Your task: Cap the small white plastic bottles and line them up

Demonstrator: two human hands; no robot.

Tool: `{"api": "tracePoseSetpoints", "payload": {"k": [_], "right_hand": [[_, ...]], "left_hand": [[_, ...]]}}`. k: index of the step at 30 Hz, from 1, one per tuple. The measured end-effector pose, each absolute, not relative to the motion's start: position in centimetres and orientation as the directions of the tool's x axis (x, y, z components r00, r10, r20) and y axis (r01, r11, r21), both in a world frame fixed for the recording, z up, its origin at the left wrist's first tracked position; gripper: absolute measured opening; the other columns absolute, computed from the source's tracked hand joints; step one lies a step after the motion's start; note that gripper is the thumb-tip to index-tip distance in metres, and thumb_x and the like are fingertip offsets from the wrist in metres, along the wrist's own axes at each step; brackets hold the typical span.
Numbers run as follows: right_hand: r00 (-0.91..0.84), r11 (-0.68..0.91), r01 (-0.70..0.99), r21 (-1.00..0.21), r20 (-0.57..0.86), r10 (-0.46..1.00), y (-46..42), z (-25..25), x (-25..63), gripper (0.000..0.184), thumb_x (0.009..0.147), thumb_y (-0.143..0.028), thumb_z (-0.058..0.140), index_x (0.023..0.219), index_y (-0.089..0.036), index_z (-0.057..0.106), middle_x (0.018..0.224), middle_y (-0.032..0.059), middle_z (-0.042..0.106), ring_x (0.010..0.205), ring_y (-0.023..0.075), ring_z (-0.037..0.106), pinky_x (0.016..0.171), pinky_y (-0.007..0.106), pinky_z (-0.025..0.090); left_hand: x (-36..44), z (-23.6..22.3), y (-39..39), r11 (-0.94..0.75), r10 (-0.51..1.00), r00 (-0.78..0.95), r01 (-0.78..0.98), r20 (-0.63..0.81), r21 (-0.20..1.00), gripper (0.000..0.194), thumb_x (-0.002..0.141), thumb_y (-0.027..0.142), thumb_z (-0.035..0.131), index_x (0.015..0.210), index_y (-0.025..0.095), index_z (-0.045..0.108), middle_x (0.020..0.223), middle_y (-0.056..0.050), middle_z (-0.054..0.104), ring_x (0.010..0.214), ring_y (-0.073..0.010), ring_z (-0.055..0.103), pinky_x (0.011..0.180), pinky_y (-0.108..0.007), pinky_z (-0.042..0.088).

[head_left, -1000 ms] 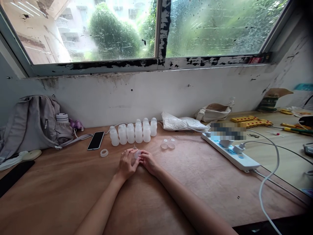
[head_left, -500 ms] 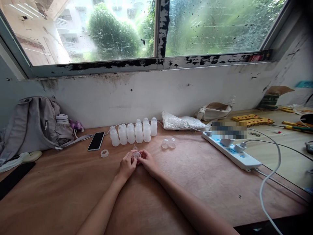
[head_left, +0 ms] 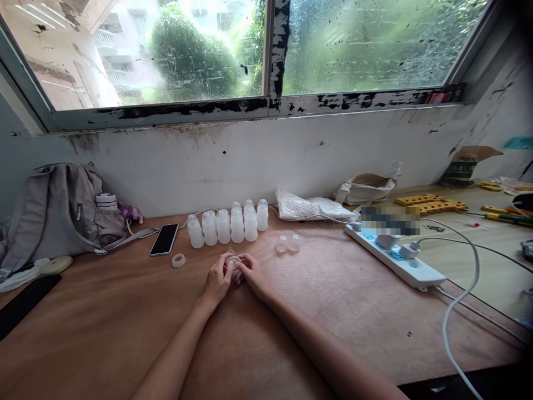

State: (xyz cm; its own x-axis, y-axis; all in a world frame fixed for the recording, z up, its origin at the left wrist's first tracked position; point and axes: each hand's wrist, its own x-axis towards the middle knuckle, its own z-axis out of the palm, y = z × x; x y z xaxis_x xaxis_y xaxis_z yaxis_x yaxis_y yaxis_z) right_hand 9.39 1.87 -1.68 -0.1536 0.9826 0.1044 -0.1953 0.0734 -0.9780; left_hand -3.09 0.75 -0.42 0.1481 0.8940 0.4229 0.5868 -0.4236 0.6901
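Observation:
My left hand (head_left: 218, 276) and my right hand (head_left: 252, 276) meet over the wooden table, both closed around a clear bottle ring (head_left: 234, 259). Both thumbs press on its top, and the fingers hide much of it. Just behind the fingertips a small clear, pointed piece (head_left: 230, 250) shows, perhaps a nipple; whether it joins the ring I cannot tell. Several frosted baby bottles (head_left: 224, 228) stand in rows beyond my hands, some with domed caps. One loose translucent ring (head_left: 179, 260) lies to the left. Two clear round discs (head_left: 293, 247) and small clear pieces lie to the right.
A phone (head_left: 164, 240) and a grey backpack (head_left: 62, 214) are at the left. White plastic packaging (head_left: 312, 208) lies against the wall. On the right, a power strip (head_left: 395, 258) with white cables (head_left: 449, 316) stretches across the table, near yellow strips (head_left: 431, 204).
My thumbs have shifted in over the top of the clear ring, covering more of it. The hands stay in nearly the same place, and the bottles have not moved.

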Motion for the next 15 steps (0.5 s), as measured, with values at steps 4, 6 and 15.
{"api": "tracePoseSetpoints", "payload": {"k": [4, 6, 15], "right_hand": [[-0.135, 0.120, -0.107, -0.987, 0.134, 0.982, 1.72, -1.55, 9.40, 0.022, 0.070, -0.038, 0.055, 0.072, -0.017, 0.047, 0.042, -0.0075, 0.049, 0.032, 0.0090, 0.048, 0.032, 0.019, 0.037], [-0.131, 0.144, -0.073, -0.987, 0.152, 0.980, 1.70, -1.63, 9.42, 0.021, 0.071, -0.036, 0.053, 0.068, -0.018, 0.045, 0.039, -0.0084, 0.047, 0.030, 0.0082, 0.045, 0.031, 0.017, 0.034], [-0.108, 0.174, 0.002, -0.985, 0.173, 0.979, 1.48, -1.43, 9.40, 0.019, 0.071, -0.032, 0.053, 0.061, -0.019, 0.044, 0.039, -0.0081, 0.046, 0.029, 0.0073, 0.044, 0.030, 0.017, 0.032]], "left_hand": [[-3.17, -0.38, 0.82, -0.386, 0.912, 0.127, 0.584, 0.390, 0.714, 0.022, 0.084, 0.029, 0.034, 0.088, 0.019, 0.053, 0.080, -0.003, 0.062, 0.073, -0.0150, 0.057, 0.067, -0.026, 0.042], [-3.19, -0.39, 0.83, -0.370, 0.920, 0.122, 0.584, 0.372, 0.723, 0.021, 0.083, 0.031, 0.035, 0.084, 0.019, 0.053, 0.073, -0.002, 0.061, 0.066, -0.0145, 0.056, 0.063, -0.025, 0.042], [-3.09, -0.65, 0.89, -0.351, 0.927, 0.094, 0.551, 0.362, 0.757, 0.015, 0.078, 0.031, 0.043, 0.076, 0.019, 0.052, 0.066, 0.000, 0.060, 0.061, -0.0135, 0.056, 0.058, -0.023, 0.041]]}}
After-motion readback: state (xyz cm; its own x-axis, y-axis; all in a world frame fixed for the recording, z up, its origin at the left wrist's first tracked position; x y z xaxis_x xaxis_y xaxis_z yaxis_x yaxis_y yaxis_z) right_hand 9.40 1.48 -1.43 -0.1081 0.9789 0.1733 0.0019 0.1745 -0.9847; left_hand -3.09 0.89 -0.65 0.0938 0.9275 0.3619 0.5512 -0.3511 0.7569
